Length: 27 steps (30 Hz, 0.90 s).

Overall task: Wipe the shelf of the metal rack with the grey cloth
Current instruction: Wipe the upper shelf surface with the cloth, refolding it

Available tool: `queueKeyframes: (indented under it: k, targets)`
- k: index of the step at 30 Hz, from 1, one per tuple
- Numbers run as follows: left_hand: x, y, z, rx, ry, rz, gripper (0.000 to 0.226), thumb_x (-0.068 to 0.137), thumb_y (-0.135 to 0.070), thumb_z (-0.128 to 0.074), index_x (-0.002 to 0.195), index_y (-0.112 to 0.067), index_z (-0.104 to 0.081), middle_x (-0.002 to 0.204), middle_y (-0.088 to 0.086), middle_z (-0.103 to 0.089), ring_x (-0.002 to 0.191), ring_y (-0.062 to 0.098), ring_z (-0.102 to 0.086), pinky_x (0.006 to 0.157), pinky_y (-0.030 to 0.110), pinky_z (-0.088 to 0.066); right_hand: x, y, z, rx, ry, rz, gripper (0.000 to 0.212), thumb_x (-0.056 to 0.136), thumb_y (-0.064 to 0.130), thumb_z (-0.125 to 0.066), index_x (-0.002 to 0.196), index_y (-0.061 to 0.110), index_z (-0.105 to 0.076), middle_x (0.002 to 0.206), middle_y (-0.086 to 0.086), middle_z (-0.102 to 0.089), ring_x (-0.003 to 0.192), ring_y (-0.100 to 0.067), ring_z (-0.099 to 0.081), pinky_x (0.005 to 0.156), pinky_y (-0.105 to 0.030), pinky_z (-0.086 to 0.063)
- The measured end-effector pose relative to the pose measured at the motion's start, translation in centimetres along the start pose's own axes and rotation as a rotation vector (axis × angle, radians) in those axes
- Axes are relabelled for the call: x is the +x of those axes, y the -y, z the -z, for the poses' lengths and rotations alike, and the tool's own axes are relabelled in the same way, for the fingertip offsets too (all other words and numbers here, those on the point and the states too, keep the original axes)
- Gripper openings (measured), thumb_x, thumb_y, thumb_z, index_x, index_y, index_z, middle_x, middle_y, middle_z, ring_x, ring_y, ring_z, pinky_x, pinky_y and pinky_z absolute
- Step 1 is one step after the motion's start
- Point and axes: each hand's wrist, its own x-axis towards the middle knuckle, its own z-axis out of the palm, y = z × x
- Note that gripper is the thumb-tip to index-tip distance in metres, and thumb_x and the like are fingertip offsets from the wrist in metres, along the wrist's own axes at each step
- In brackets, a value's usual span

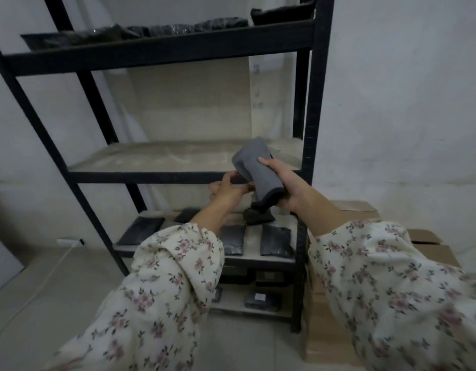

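Just short of the dusty shelf point(156, 156), the right hand point(285, 183) grips the grey cloth point(255, 170) and the left hand point(226, 188) pinches its edge.

The metal rack point(309, 103) is running off the top edge. Dark packets point(178, 30) on its top shelf point(162, 49) are blurring into 1 mass. Before its middle shelf point(164, 159), the grey cloth point(258, 170) is hiding the fingers of the right hand point(287, 183). The right sleeve point(379, 263) is covering cardboard boxes point(424, 238) beside it.
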Motion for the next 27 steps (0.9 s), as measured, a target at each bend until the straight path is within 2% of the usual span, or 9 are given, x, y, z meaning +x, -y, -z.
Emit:
queueKeyframes:
  k: [3, 5, 8, 12, 15, 19, 22, 24, 27]
  targets:
    - [4.6, 0.6, -0.1, 0.143, -0.087, -0.076, 0.049, 0.086, -0.038, -0.060, 0.129, -0.027, -0.042, 0.138, 0.012, -0.023, 0.126, 0.032, -0.028, 0.106, 0.037, -0.027, 4.5, 1.7, 0.2, 0.037, -0.154, 0.039, 0.030, 0.085, 0.030, -0.062, 0.096, 0.003, -0.053, 0.086, -0.015, -0.058, 0.073, -0.024, -0.057, 0.070, -0.034, -0.051]
    - [7.9, 0.9, -0.3, 0.281, -0.083, -0.165, 0.046, 0.089, -0.036, -0.055, 0.131, -0.026, -0.040, 0.139, 0.011, -0.024, 0.128, 0.032, -0.026, 0.105, 0.039, -0.025, 7.9, 2.9, 0.4, -0.100, -0.252, 0.089, 0.028, 0.088, 0.025, -0.058, 0.105, 0.005, -0.048, 0.084, -0.012, -0.056, 0.070, -0.022, -0.056, 0.062, -0.032, -0.049]
    - [13.0, 1.4, -0.4, 0.506, -0.027, -0.304, 0.048, 0.091, -0.036, -0.049, 0.136, -0.027, -0.035, 0.141, 0.008, -0.026, 0.131, 0.029, -0.024, 0.106, 0.041, -0.023, 12.8, 4.8, 1.4, -0.409, -0.393, 0.182, 0.031, 0.090, 0.021, -0.053, 0.117, 0.006, -0.050, 0.094, -0.014, -0.059, 0.081, -0.027, -0.059, 0.069, -0.036, -0.051]
    - [18.5, 2.2, -0.8, 0.618, 0.011, -0.425, 0.049, 0.092, -0.034, -0.045, 0.139, -0.025, -0.033, 0.144, 0.006, -0.029, 0.134, 0.025, -0.024, 0.111, 0.040, -0.020, 18.1, 7.2, 3.5, -1.051, -0.626, 0.380, 0.029, 0.091, 0.022, -0.044, 0.112, 0.006, -0.055, 0.112, -0.021, -0.054, 0.101, -0.039, -0.055, 0.083, -0.041, -0.046]
    - [21.3, 3.1, -1.4, 0.681, 0.050, -0.503, 0.048, 0.093, -0.033, -0.042, 0.139, -0.023, -0.033, 0.143, 0.005, -0.032, 0.133, 0.023, -0.027, 0.112, 0.040, -0.020, 20.1, 7.8, 5.0, -1.351, -0.794, 0.300, 0.035, 0.091, 0.021, -0.040, 0.120, 0.005, -0.050, 0.131, -0.024, -0.037, 0.116, -0.043, -0.039, 0.091, -0.048, -0.039]
    - [24.7, 3.7, -2.7, 0.762, 0.116, -0.557, 0.049, 0.096, -0.039, -0.032, 0.142, -0.023, -0.028, 0.149, 0.004, -0.029, 0.139, 0.023, -0.020, 0.114, 0.045, -0.016, 21.3, 7.2, 6.9, -1.590, -0.919, 0.128, 0.038, 0.090, 0.016, -0.041, 0.125, 0.003, -0.045, 0.134, -0.023, -0.031, 0.121, -0.040, -0.029, 0.097, -0.050, -0.035]
    - [26.9, 4.0, -3.8, 0.826, 0.162, -0.630, 0.050, 0.096, -0.043, -0.027, 0.143, -0.024, -0.026, 0.152, 0.002, -0.026, 0.142, 0.022, -0.013, 0.114, 0.046, -0.011, 22.0, 6.7, 8.1, -1.661, -0.999, 0.065, 0.041, 0.090, 0.017, -0.039, 0.129, 0.008, -0.043, 0.136, -0.023, -0.029, 0.120, -0.039, -0.029, 0.103, -0.049, -0.027]
    - [28.0, 4.1, -4.1, 0.851, 0.209, -0.652, 0.051, 0.096, -0.045, -0.024, 0.143, -0.026, -0.026, 0.153, 0.000, -0.024, 0.143, 0.021, -0.010, 0.114, 0.045, -0.008, 22.7, 6.3, 8.8, -1.564, -1.029, 0.064, 0.043, 0.089, 0.014, -0.042, 0.132, 0.013, -0.042, 0.138, -0.023, -0.028, 0.123, -0.038, -0.029, 0.103, -0.045, -0.027]
    - [29.0, 4.6, -4.1, 0.828, 0.249, -0.638, 0.052, 0.094, -0.050, -0.023, 0.142, -0.030, -0.027, 0.153, -0.003, -0.023, 0.141, 0.018, -0.014, 0.113, 0.043, -0.009, 23.6, 5.7, 9.1, -1.445, -1.087, 0.054, 0.036, 0.090, 0.012, -0.043, 0.125, 0.008, -0.049, 0.138, -0.021, -0.033, 0.124, -0.037, -0.031, 0.100, -0.045, -0.030]
